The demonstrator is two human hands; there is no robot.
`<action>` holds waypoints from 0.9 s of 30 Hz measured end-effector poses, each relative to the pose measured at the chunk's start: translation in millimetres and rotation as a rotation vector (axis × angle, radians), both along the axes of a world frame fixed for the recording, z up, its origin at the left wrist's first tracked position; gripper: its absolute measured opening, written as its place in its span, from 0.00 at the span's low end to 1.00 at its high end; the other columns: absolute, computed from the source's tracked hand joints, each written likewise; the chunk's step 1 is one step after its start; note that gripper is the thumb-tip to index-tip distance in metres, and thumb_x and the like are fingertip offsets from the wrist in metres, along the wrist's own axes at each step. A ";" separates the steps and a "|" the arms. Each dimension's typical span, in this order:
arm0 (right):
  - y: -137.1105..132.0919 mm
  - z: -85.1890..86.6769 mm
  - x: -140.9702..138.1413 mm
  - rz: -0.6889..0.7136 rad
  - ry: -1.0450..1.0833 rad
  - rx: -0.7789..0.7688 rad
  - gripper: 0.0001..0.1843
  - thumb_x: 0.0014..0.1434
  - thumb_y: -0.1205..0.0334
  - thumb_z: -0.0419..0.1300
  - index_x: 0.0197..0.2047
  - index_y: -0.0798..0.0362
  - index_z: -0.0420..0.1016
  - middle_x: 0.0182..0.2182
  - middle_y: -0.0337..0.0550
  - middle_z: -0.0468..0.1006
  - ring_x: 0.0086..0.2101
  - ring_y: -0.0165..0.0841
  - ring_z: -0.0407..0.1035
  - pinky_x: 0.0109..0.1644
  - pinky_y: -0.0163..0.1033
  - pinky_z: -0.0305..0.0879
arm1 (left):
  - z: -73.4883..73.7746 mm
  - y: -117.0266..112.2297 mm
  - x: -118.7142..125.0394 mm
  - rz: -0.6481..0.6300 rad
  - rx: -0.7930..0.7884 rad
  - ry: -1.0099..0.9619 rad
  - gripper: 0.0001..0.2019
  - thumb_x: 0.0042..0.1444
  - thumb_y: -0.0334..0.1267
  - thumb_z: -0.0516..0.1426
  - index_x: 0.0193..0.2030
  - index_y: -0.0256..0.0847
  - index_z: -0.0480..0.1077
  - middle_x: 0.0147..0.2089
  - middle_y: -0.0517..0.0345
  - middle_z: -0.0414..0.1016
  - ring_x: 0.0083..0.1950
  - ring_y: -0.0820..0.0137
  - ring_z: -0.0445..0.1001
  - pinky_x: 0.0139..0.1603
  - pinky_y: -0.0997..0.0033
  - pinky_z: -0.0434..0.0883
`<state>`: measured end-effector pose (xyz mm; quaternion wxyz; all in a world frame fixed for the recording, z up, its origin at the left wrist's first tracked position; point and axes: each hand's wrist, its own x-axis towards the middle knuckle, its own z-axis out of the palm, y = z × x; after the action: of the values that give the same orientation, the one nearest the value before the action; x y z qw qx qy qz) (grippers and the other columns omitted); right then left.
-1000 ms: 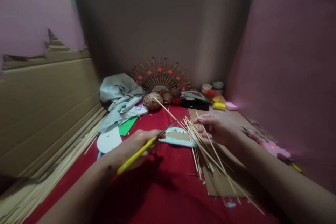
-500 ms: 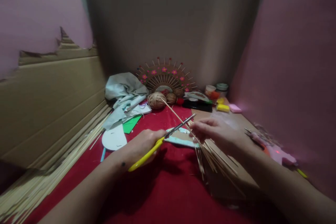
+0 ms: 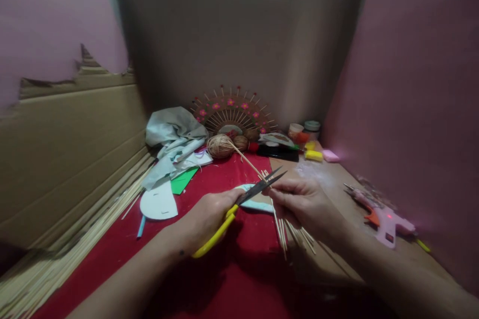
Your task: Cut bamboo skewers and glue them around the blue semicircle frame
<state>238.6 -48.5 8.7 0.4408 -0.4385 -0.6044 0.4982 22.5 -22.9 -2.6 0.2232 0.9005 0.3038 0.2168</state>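
My left hand (image 3: 215,217) is closed around the yellow handles of a pair of scissors (image 3: 258,189), whose blades are slightly apart. They cross a thin bamboo stick (image 3: 247,159) just in front of my right hand (image 3: 305,204). Pinched between my right fingers, that stick slants up to the left. More bamboo sticks (image 3: 280,232) lie below my right palm, and I cannot tell whether it holds them too. Behind the scissors, a cardboard piece edged in pale blue (image 3: 258,204) rests on the table, partly covered by my hands.
Twine balls (image 3: 220,146) and a flowered stick fan (image 3: 232,104) stand at the back. Long bamboo strips (image 3: 86,244) run along the left cardboard wall (image 3: 75,149). At the right lies a pink glue gun (image 3: 387,222). A white half-round piece (image 3: 159,202) and green sheet (image 3: 184,180) sit left on red cloth (image 3: 179,279).
The scissor blades have parted a little and now straddle the stick near my right fingers. My right hand has shifted slightly downward, and the whole view has turned a little to the right.
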 end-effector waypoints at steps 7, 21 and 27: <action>3.8 6.7 11.8 0.234 0.216 -0.313 0.11 0.49 0.58 0.66 0.31 0.58 0.77 0.11 0.32 0.67 0.09 0.19 0.51 0.11 0.27 0.39 | -6.0 -1.0 2.3 -0.014 0.164 0.039 0.26 0.55 0.28 0.50 0.61 0.44 0.59 0.49 0.55 0.74 0.46 0.68 0.73 0.49 0.68 0.69; -5.5 7.8 -0.4 -0.035 0.050 -0.036 0.14 0.55 0.58 0.62 0.21 0.56 0.70 0.12 0.31 0.66 0.11 0.18 0.53 0.12 0.26 0.45 | -23.7 3.4 1.6 0.084 0.272 0.140 0.30 0.44 0.24 0.48 0.57 0.42 0.62 0.28 0.63 0.74 0.24 0.73 0.70 0.27 0.76 0.65; 8.1 6.2 14.7 0.294 0.264 -0.383 0.10 0.50 0.59 0.66 0.30 0.58 0.75 0.11 0.32 0.67 0.08 0.18 0.48 0.10 0.26 0.39 | -18.6 1.7 4.9 -0.012 0.253 0.007 0.26 0.53 0.26 0.48 0.59 0.42 0.60 0.51 0.53 0.74 0.49 0.67 0.73 0.48 0.69 0.70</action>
<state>253.3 -40.4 14.9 0.3479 -0.3526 -0.4935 0.7149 27.4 -21.2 -21.2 0.1080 0.9240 0.2694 0.2490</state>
